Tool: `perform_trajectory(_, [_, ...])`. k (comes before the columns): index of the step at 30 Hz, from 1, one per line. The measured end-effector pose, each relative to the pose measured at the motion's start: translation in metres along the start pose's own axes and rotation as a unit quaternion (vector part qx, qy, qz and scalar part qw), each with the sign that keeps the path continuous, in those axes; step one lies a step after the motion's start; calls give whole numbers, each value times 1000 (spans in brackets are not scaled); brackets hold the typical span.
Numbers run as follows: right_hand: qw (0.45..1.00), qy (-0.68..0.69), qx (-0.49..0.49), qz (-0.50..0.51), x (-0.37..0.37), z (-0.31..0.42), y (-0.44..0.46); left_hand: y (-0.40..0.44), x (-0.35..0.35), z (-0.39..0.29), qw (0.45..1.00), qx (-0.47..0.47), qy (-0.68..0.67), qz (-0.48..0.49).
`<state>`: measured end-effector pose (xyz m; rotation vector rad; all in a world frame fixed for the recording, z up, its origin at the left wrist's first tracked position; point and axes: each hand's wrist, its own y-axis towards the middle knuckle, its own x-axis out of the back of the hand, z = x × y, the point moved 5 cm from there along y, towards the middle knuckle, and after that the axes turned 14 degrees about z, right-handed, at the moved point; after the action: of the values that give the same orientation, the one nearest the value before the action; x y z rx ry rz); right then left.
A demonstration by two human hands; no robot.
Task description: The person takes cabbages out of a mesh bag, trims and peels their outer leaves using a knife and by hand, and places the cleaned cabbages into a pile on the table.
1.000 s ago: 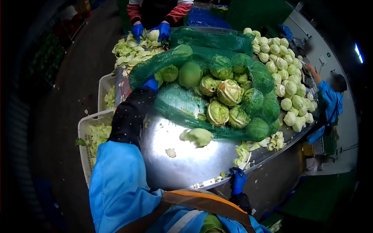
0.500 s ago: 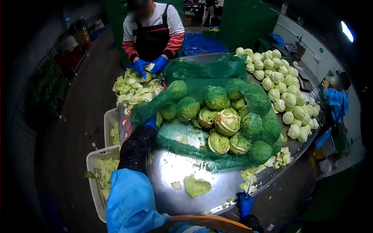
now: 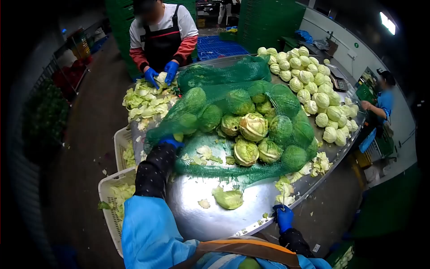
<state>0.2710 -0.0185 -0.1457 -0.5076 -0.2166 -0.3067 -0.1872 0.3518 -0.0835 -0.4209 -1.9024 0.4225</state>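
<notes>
A green mesh bag (image 3: 215, 167) lies spread over the steel table (image 3: 192, 210), with several cabbages (image 3: 254, 127) in it, some bare at its opening and others under the netting. My left hand (image 3: 171, 141), in a blue glove, reaches to the left end of the bag beside a cabbage; its fingers are hidden by the netting. At the table's front right edge, my right hand (image 3: 284, 218) is closed round a knife (image 3: 283, 197), whose thin blade points up and away. A loose cabbage leaf (image 3: 227, 197) lies on the bare steel between my arms.
Across the table, a co-worker's blue-gloved hands (image 3: 163, 77) hold a cabbage over a leaf pile (image 3: 145, 99). Trimmed cabbages (image 3: 309, 76) are heaped at right, near a scale (image 3: 340, 84). White baskets (image 3: 109, 204) with leaves stand at left. Another person (image 3: 384, 105) is at far right.
The view has shifted a little. The netting at the left has settled lower, and more leaf scraps show near my left hand. My right hand still holds the knife by the table edge.
</notes>
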Motion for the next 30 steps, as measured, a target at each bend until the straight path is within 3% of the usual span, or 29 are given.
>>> perform_trajectory(8, [1000, 28, -7, -3, -2, 8, -4, 58, 7, -10, 999, -17, 2, -31])
perform_trajectory(16, [998, 58, -24, 17, 1, 2, -1, 28, 2, 30, 962, -167, -124, -177])
perform_trajectory(19, [998, 58, -36, 17, 1, -4, 4, -31, 17, -16, 918, -188, -335, 101])
perform_trajectory(20, [999, 38, -8, 12, 2, -10, 9, 14, -2, 38, 996, -74, -35, -23])
perform_trajectory(22, [1000, 14, -10, 21, 0, -5, 0, -31, -1, 32, 997, -23, 67, -29])
perform_trajectory(24, [999, 17, -24, 27, 0, 8, 4, -4, -3, 41, 987, -22, 128, -99])
perform_trajectory(26, [999, 11, -41, 26, -1, 0, 4, 51, -40, 92, 965, -45, 151, -208])
perform_trajectory(28, [999, 24, -43, 23, -1, 2, 4, 58, -43, 76, 991, -110, 57, -42])
perform_trajectory(30, [998, 28, -44, 24, -5, 3, 4, -2, -24, 26, 954, -148, -247, 79])
